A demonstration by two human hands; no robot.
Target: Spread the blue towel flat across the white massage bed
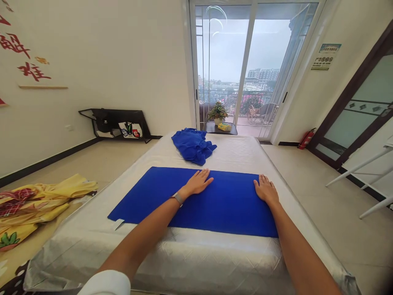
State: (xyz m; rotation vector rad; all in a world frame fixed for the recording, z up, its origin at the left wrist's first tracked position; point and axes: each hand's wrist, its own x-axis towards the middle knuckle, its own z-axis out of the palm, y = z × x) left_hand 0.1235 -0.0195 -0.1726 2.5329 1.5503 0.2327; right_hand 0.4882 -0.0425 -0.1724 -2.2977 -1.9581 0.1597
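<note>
A flat blue towel (227, 205) lies spread across the near half of a white quilted mattress (184, 262), with a small white tag at its near left corner. My left hand (198, 183) rests palm down on the towel's far edge, fingers spread and holding nothing. My right hand (266, 190) presses flat near the towel's right end, also empty. Beyond both hands, a crumpled blue cloth (193, 146) sits in a heap on the mattress, apart from the hands and the towel.
A yellow patterned garment (37, 209) lies beside the mattress at left. A small dark table (220, 128) with a potted plant stands beyond its far end, before a glass balcony door (224, 61). A red fire extinguisher (307, 138) stands by the right wall.
</note>
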